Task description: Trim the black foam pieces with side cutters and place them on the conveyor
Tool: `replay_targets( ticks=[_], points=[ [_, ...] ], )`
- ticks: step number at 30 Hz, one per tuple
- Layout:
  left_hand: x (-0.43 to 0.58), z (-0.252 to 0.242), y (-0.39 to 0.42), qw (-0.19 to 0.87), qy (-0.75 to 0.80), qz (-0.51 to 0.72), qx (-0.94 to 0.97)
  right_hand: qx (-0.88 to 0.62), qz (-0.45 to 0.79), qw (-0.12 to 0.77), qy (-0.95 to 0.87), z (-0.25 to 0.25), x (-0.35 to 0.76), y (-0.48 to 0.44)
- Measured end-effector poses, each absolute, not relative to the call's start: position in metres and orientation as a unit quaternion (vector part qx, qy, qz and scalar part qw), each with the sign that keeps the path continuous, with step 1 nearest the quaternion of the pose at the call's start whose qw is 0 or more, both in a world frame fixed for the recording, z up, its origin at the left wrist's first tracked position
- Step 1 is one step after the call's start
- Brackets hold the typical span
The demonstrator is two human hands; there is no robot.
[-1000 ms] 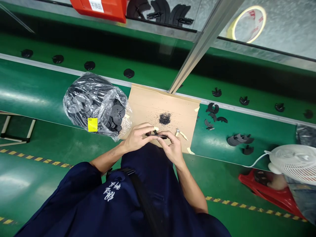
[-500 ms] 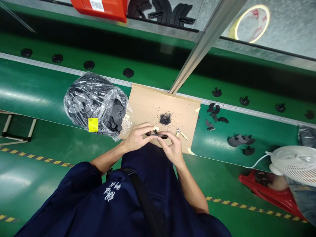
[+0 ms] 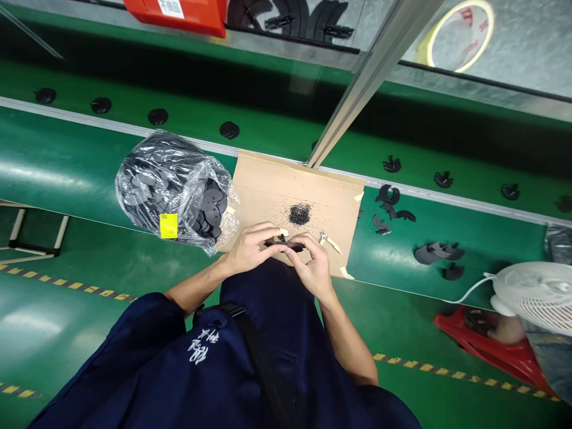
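Note:
Both my hands grip one thin black plastic part (image 3: 292, 245) near the front edge of the bench. My left hand (image 3: 252, 247) pinches its left end, with a pale yellow wrap on one fingertip. My right hand (image 3: 315, 262) holds the right end between thumb and fingers. Some of the part is hidden by the fingers. Beneath and beyond it lies a taped-down cardboard sheet (image 3: 263, 185) bearing a heap of small black bits (image 3: 300, 214). A pair of cutters with pale yellow handles (image 3: 331, 243) rests beside my right hand.
A clear bag of flat black parts (image 3: 176, 190) stands to the left. Loose black parts (image 3: 435, 252) lie on the right, near a white fan (image 3: 531, 295). Behind the bench, black pieces (image 3: 229, 130) sit along a green strip, and a metal post (image 3: 348, 101) rises.
The black part tilts slightly in my fingers, showing a little more of its face. Pieces on the green strip have shifted slightly: left ones leftward, the far-right ones rightward. My grip stays the same.

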State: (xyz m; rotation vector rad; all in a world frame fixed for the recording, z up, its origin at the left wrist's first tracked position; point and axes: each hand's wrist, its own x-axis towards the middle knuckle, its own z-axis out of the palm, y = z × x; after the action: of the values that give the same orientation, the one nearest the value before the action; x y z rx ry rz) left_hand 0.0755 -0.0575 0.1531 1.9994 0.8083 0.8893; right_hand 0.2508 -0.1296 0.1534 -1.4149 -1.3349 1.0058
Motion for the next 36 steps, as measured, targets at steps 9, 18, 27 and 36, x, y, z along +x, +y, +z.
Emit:
replay_targets(
  ticks=[9, 18, 27, 36],
  points=[
    [0.078, 0.149, -0.058, 0.405, 0.318, 0.359, 0.779, -0.566, 0.401, 0.457, -0.556, 0.150, 0.254, -0.129],
    [0.080, 0.149, -0.056, 0.398, 0.302, 0.363, 0.787, -0.572, 0.384, 0.469, -0.552, 0.155, 0.253, -0.128],
    [0.079, 0.153, -0.059, 0.406, 0.293, 0.400, 0.768, -0.559, 0.327, 0.479, -0.593, 0.159, 0.256, -0.127],
    [0.075, 0.154, -0.058, 0.369, 0.262, 0.406, 0.794, -0.545, 0.305, 0.498, -0.601, 0.161, 0.256, -0.127]
  ],
)
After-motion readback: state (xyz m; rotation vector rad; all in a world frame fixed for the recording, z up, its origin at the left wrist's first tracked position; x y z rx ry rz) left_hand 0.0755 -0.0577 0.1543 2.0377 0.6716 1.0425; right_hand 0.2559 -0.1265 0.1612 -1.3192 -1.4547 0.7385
